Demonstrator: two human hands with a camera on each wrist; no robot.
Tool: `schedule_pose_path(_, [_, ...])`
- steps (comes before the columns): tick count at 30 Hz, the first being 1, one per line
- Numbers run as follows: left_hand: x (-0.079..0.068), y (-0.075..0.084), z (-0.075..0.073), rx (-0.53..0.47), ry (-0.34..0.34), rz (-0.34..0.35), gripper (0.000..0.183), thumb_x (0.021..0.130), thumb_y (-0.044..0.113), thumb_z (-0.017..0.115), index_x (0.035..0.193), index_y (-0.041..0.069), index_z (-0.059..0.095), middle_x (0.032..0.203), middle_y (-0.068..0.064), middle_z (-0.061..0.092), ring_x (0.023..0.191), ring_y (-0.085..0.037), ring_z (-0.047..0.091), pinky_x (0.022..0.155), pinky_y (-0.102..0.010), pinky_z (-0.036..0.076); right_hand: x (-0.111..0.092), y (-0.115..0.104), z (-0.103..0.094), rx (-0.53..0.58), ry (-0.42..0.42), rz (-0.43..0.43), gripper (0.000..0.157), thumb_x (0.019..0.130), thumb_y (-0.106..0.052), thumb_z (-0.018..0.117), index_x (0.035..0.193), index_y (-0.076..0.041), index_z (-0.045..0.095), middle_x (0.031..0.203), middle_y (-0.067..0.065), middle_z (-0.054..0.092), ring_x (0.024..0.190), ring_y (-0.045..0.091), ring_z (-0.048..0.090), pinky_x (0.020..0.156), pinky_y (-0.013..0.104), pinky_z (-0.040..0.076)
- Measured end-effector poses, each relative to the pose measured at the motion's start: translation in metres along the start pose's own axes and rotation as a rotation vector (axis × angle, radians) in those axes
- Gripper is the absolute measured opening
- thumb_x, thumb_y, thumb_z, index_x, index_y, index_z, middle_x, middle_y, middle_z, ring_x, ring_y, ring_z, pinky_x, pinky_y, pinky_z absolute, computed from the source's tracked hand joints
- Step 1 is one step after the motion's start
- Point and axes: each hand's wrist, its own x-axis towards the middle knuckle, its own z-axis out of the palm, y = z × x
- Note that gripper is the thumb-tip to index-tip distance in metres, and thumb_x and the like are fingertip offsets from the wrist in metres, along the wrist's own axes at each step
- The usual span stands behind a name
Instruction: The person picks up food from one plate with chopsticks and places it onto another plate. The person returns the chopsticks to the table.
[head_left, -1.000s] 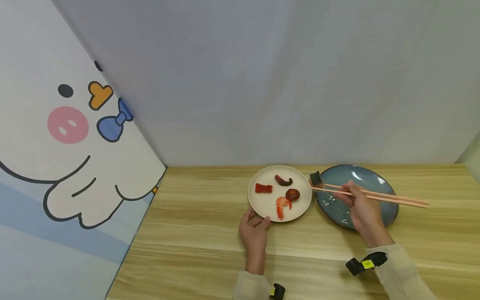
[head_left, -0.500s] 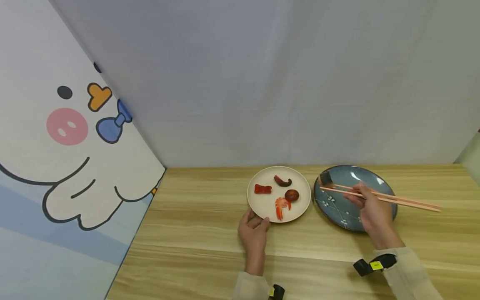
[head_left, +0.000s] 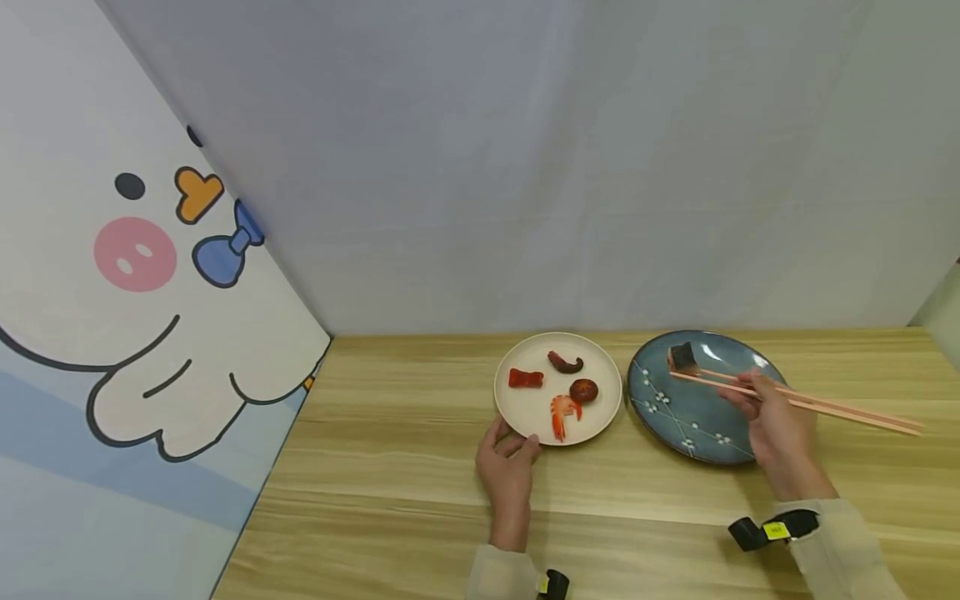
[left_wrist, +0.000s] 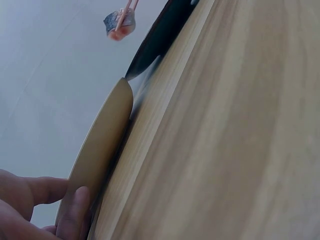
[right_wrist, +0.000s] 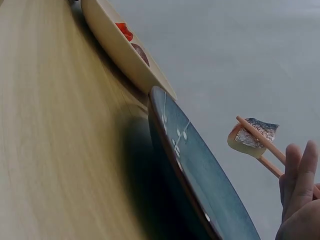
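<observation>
Pinching fish piece (head_left: pixel 683 357) with chopsticks (head_left: pixel 832 406) gripped in right hand (head_left: pixel 780 425) above blue plate (head_left: pixel 705 417). Touching cream plate (head_left: pixel 528 414) with unclenched left hand (head_left: pixel 507 467).

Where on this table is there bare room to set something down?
The widest patch is the wooden table between the cartoon panel and the pale plate. Another lies between the left hand and right hand. It's crowded where the pale plate nearly meets the blue plate, and chopsticks overhang the table's right side.

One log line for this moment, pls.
left hand: touching white plate | right hand: holding chopsticks | chopsticks: pinching dark piece, raised above blue plate
</observation>
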Motion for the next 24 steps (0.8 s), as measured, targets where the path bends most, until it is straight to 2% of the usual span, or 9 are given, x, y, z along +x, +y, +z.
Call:
schedule_pose_path(5, [0.000, -0.001, 0.000, -0.004, -0.005, 0.000, 0.064, 0.088, -0.019, 0.072, 0.148, -0.013, 0.051, 0.126, -0.028, 0.058, 0.083, -0.015, 0.066, 0.069, -0.023, 0.062, 0.001, -0.005, -0.007, -0.005, 0.049, 0.004, 0.046, 0.115, -0.012, 0.039, 0.084, -0.004, 0.072, 0.079, 0.005, 0.074, 0.069, 0.015, 0.078, 0.071, 0.019, 0.062])
schedule_pose_path(9, [0.000, -0.002, 0.000, 0.004, -0.006, -0.003, 0.063, 0.088, -0.019, 0.071, 0.148, -0.012, 0.052, 0.126, -0.028, 0.059, 0.082, -0.015, 0.067, 0.070, -0.024, 0.062, 0.003, -0.007, -0.010, -0.004, 0.103, -0.026, 0.046, 0.113, -0.010, 0.042, 0.081, -0.002, 0.074, 0.077, 0.006, 0.074, 0.065, 0.017, 0.077, 0.066, 0.020, 0.062])
schedule_pose_path(20, [0.000, -0.002, 0.000, 0.016, -0.002, 0.005, 0.064, 0.087, -0.018, 0.073, 0.147, -0.013, 0.052, 0.126, -0.029, 0.061, 0.080, -0.012, 0.067, 0.068, -0.023, 0.061, 0.006, -0.012, -0.028, 0.046, 0.079, -0.053, 0.047, 0.114, -0.007, 0.040, 0.082, 0.000, 0.074, 0.078, 0.007, 0.071, 0.067, 0.017, 0.077, 0.070, 0.021, 0.063])
schedule_pose_path(24, [0.001, -0.003, 0.000, 0.013, -0.003, 0.012, 0.064, 0.087, -0.019, 0.073, 0.147, -0.013, 0.052, 0.127, -0.029, 0.060, 0.080, -0.013, 0.068, 0.068, -0.023, 0.061, 0.007, -0.014, -0.029, 0.068, 0.154, -0.087, 0.046, 0.112, -0.002, 0.043, 0.079, 0.004, 0.075, 0.075, 0.009, 0.071, 0.063, 0.018, 0.076, 0.065, 0.024, 0.063])
